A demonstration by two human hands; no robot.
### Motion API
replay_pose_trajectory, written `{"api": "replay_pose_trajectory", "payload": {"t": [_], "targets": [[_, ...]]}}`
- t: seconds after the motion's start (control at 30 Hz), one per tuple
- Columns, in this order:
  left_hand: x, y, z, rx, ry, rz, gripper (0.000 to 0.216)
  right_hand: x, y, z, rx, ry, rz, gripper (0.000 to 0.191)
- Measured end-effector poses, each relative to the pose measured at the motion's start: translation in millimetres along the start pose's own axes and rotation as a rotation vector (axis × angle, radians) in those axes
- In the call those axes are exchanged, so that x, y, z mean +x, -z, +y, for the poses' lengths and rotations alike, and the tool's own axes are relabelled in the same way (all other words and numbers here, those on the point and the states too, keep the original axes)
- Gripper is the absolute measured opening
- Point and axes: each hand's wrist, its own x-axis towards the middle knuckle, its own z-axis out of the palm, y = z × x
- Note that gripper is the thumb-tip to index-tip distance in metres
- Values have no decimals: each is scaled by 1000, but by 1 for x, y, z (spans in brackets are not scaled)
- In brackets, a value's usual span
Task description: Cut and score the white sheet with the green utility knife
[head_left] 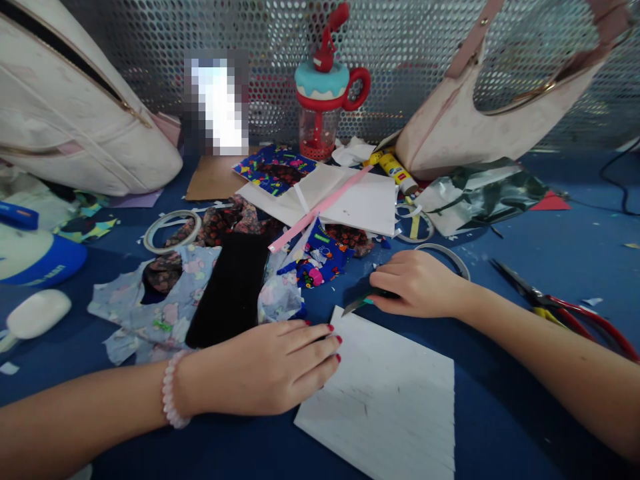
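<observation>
A white board (385, 393) with scratches on its face lies on the blue table in front of me. My left hand (270, 365) rests palm down across its left edge, fingers stretched out together, with a pink bead bracelet (173, 393) at the wrist. My right hand (413, 285) is closed around a craft knife (355, 304). Its blade points left, over the board's far corner, and the handle is mostly hidden in my fingers. Just beyond my left hand lies a black phone (230, 287) on scraps of patterned fabric (195, 267).
Red-handled scissors (545, 300) lie at the right. Tape rolls (173, 232), a glue stick (400, 175), white sheets (360, 200) and a pink strip (320, 208) are farther back. A red-lidded cup (320, 107) stands between two pale bags (85, 113) (450, 127). A white earbud case (40, 313) sits left.
</observation>
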Motion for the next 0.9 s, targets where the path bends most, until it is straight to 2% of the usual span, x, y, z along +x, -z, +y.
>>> {"api": "replay_pose_trajectory", "payload": {"t": [0.2, 0.4, 0.77, 0.83, 0.9], "targets": [[1, -1, 0, -59, 20, 6, 34, 0, 0, 0, -14, 2, 15, 40], [-1, -1, 3, -103, -1, -29, 67, 0, -2, 1, -32, 3, 11, 45], [1, 1, 6, -50, -9, -88, 63, 1, 0, 0, -18, 25, 30, 43], [1, 8, 3, -57, -35, -71, 60, 1, 1, 0, -19, 27, 28, 42], [0, 21, -12, -78, -69, -18, 58, 1, 1, 0, -19, 27, 26, 43]]}}
